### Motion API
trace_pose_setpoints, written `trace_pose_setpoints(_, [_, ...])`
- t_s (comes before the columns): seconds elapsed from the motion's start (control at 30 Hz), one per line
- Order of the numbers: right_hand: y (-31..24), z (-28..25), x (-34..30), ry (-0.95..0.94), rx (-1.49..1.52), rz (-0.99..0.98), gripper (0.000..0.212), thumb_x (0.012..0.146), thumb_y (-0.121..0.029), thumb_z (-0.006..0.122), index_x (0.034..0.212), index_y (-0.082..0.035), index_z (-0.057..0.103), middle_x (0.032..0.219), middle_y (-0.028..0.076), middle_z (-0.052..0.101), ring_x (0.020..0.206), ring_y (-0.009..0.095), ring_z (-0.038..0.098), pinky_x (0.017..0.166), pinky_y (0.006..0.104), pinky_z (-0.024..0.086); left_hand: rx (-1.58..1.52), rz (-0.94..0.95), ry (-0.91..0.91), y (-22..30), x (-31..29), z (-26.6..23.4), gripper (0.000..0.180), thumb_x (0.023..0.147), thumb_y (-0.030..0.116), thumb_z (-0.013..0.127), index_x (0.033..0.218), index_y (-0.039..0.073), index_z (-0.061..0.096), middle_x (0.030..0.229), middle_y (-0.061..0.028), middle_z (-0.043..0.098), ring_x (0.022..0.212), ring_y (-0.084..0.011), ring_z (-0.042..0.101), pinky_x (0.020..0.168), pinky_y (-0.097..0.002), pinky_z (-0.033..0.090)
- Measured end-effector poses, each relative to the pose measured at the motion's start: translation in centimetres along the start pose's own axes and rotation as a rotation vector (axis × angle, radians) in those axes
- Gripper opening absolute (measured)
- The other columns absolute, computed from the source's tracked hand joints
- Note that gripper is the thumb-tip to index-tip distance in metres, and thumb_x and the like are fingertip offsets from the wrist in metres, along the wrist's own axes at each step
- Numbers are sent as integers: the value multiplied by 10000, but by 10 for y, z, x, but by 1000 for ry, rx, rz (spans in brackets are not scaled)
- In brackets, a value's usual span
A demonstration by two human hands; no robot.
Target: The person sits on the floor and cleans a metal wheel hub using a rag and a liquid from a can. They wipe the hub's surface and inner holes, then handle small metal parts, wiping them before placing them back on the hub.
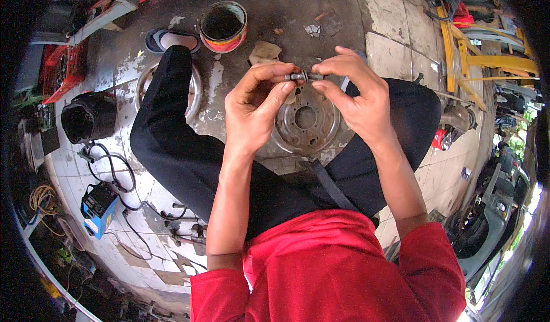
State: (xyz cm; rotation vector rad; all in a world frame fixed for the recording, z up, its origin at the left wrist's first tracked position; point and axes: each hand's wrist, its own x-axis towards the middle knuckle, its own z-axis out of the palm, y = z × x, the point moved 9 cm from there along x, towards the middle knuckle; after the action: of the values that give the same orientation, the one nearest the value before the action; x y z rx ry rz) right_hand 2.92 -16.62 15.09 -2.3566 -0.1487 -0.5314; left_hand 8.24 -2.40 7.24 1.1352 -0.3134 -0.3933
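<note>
A short dark metal threaded stud point(303, 76) with a collar or nut around its middle lies level between my two hands. My left hand point(260, 96) pinches its left end between thumb and fingers. On the other end, the thumb and fingers of my right hand point(355, 87) close in the same way. Beneath both hands, between my legs, a round metal disc point(289, 136) rests on the floor; it has a large centre hole and smaller holes around it. My wrists hide parts of its rim.
A second round metal rim point(196, 87) sits partly under my left leg. Beyond stands an open tin point(223, 27). On the left are a black bucket-like container point(83, 117), a blue box-shaped device point(102, 207) and black cables point(134, 179). A yellow metal frame point(458, 53) stands right.
</note>
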Motion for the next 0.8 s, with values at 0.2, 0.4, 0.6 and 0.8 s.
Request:
trace_pose_setpoints(0.2, [14,6,-8,30,178,201,236,777,-107,793,975,-49,680,940,93,702,912,275,683,837,357,535,-34,-13,14,-13,0,2,221,904,-63,622,1125,-51,629,1086,-131,661,973,-184,674,891,-300,532])
trace_pose_setpoints(0.4, [23,12,-10,-110,83,150,214,801,-76,769,982,-22,667,971,111,684,889,250,682,786,343,530,2,6,-19,-16,-1,5,216,905,-60,623,1120,-56,628,1090,-134,660,973,-187,675,883,-299,535])
trace_pose_setpoints(0.6, [24,12,-8,-103,170,243,201,822,-106,756,976,-15,666,961,113,685,898,251,683,785,347,523,20,-20,5,-22,-1,-1,213,904,-49,632,1117,-53,632,1099,-137,660,970,-190,678,874,-295,539])
trace_pose_setpoints(0.8, [30,19,-12,-149,160,303,215,831,-133,755,987,-17,663,963,110,686,920,256,681,807,358,520,-34,-63,30,-33,-3,-4,214,905,-47,634,1119,-51,632,1107,-131,659,973,-190,679,871,-292,540])
